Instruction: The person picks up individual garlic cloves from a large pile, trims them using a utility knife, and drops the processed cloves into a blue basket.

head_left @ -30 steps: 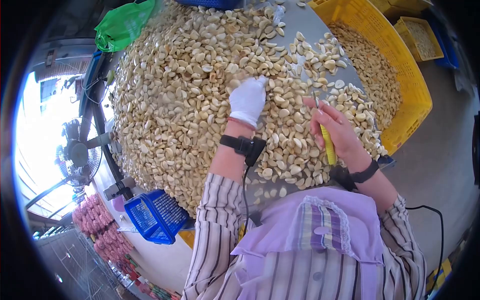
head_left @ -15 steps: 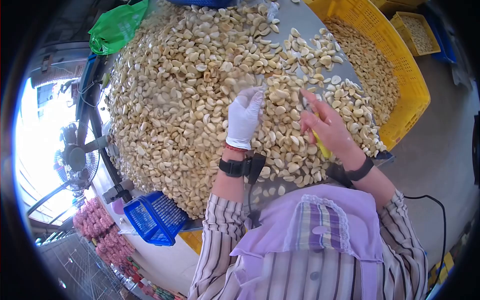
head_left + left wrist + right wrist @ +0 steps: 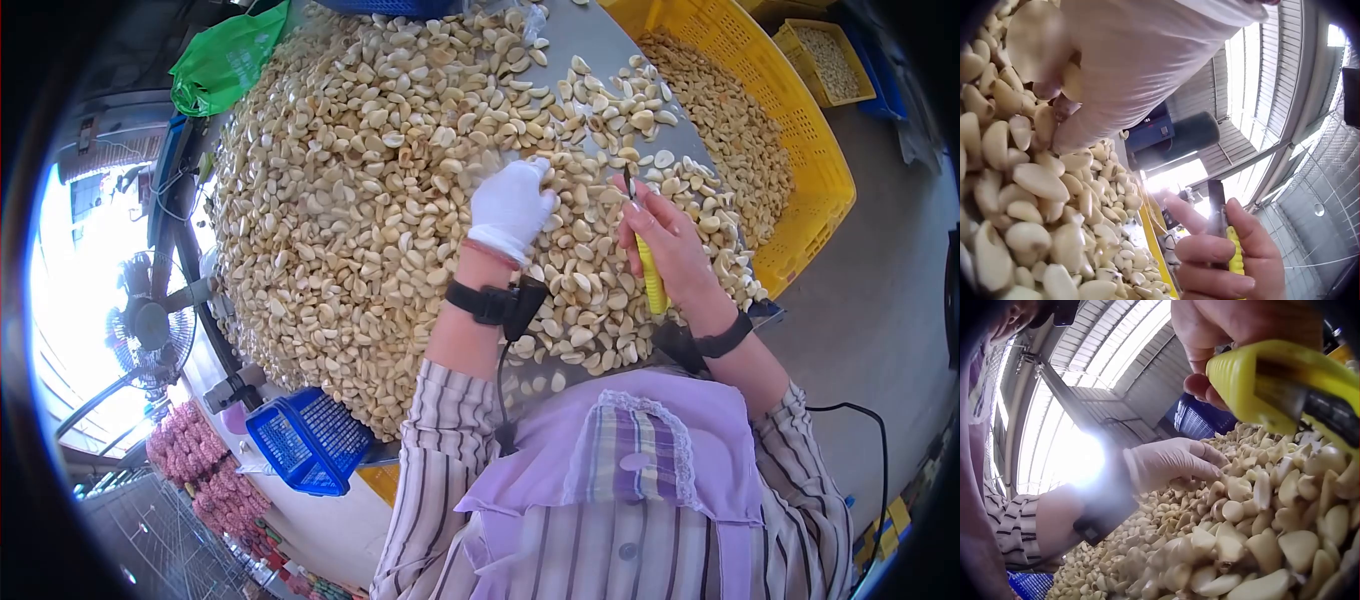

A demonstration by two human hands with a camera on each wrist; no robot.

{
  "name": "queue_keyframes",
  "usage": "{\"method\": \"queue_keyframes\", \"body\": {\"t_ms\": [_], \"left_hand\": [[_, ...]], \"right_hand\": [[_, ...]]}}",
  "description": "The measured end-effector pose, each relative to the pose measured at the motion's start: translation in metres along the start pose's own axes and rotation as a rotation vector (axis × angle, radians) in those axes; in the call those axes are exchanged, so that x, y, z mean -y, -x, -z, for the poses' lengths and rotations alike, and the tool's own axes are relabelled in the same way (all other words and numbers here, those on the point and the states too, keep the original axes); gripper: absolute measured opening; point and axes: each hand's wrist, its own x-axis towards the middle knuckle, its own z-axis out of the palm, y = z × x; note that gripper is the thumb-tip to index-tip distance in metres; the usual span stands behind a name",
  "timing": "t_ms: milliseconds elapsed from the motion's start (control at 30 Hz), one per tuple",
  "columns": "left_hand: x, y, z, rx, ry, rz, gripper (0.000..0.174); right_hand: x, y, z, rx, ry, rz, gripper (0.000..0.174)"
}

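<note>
Peeled garlic cloves (image 3: 350, 200) cover the table in a wide heap. My left hand (image 3: 512, 210), in a white glove, reaches down among them near the middle. In the left wrist view its fingers curl against one clove (image 3: 1072, 82), with more cloves around the fingertips. A blurred pale clove (image 3: 1036, 37) shows beside the glove. Bare, my right hand (image 3: 672, 245) grips a yellow utility knife (image 3: 652, 280) above the heap's right part, dark blade pointing up and away from me. Close up in the right wrist view, the yellow handle (image 3: 1235, 387) shows a black slider.
A large yellow crate (image 3: 800, 90) full of cloves stands at the right edge. A blue basket (image 3: 310, 440) hangs by the near left corner. Green bag (image 3: 225, 65) lies at the far left, with a fan (image 3: 150, 320) beside the table. Bare grey tabletop (image 3: 590, 40) shows at the back.
My left hand drew slightly back with fingertips pinched, then went forward and right to the cloves again. The knife in my right hand tilted toward the left hand, then came upright again.
</note>
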Motion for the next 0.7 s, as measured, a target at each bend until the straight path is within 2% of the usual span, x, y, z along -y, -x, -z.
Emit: {"method": "queue_keyframes", "body": {"t_ms": [67, 133, 167, 233, 267, 333, 367, 400, 467, 600, 700], "left_hand": [[0.004, 0.0, 0.008, 0.051, 0.013, -0.04, 0.025], [0.0, 0.004, 0.019, 0.196, 0.256, 0.222, 0.028], [0.004, 0.008, 0.016, 0.196, 0.255, 0.221, 0.028], [0.011, 0.017, 0.01, 0.071, 0.629, 0.11, 0.028], [0.015, 0.022, 0.009, 0.073, 0.629, 0.112, 0.028], [0.01, 0.03, 0.02, 0.29, 1.297, 0.435, 0.024], [0.001, 0.037, 0.022, 0.226, 1.458, 0.491, 0.022], [-0.008, 0.041, 0.024, 0.225, 1.459, 0.491, 0.022], [-0.02, 0.048, 0.026, 0.1, 1.582, 0.445, 0.021], [-0.026, 0.059, 0.021, 0.116, 1.436, 0.422, 0.029], [-0.034, 0.064, 0.025, 0.084, 1.449, 0.384, 0.027]], "right_hand": [[0.001, 0.0, 0.0, 0.003, -0.011, -0.002, 0.056], [0.002, 0.001, 0.001, 0.007, 0.007, -0.014, 0.056], [0.001, 0.001, 0.0, 0.007, 0.006, -0.013, 0.056], [0.0, 0.001, -0.003, -0.011, 0.003, -0.019, 0.056], [-0.001, 0.001, -0.003, -0.011, 0.003, -0.022, 0.056], [-0.002, 0.002, -0.004, 0.034, 0.02, -0.024, 0.056], [-0.003, 0.002, -0.005, 0.034, 0.021, -0.026, 0.056], [-0.004, 0.003, -0.007, 0.092, 0.041, 0.007, 0.056], [-0.004, 0.005, -0.011, 0.148, 0.062, 0.04, 0.058], [0.008, 0.012, -0.021, 0.255, 0.247, 0.074, 0.061], [0.009, 0.012, -0.021, 0.3, 0.32, 0.061, 0.063]]}}
